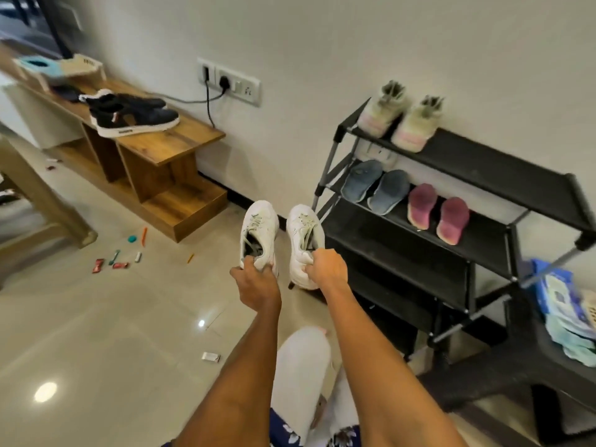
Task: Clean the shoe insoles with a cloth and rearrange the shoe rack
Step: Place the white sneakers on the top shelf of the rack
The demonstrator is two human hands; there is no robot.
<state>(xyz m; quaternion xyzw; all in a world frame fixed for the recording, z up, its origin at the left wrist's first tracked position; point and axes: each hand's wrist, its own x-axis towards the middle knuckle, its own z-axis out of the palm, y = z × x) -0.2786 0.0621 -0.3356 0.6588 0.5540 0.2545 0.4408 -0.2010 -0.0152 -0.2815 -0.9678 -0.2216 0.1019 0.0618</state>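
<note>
My left hand (254, 283) grips the heel of one white sneaker (259, 229), and my right hand (327, 269) grips the heel of the other white sneaker (303, 233). Both are held above the floor just left of the black shoe rack (477, 162). On the rack's top shelf stands a pair of pale fluffy shoes (400, 119). The second shelf holds blue slippers (374, 185) and pink slippers (438, 211). A white cloth (303, 366) lies over my knee below my arms.
A wooden bench (167, 146) at the left wall carries black sneakers (129, 116) and a basket (61, 67). Small wrappers and pens (129, 250) litter the tiled floor. A dark stool (529, 359) with blue cloths (564, 308) stands at the right.
</note>
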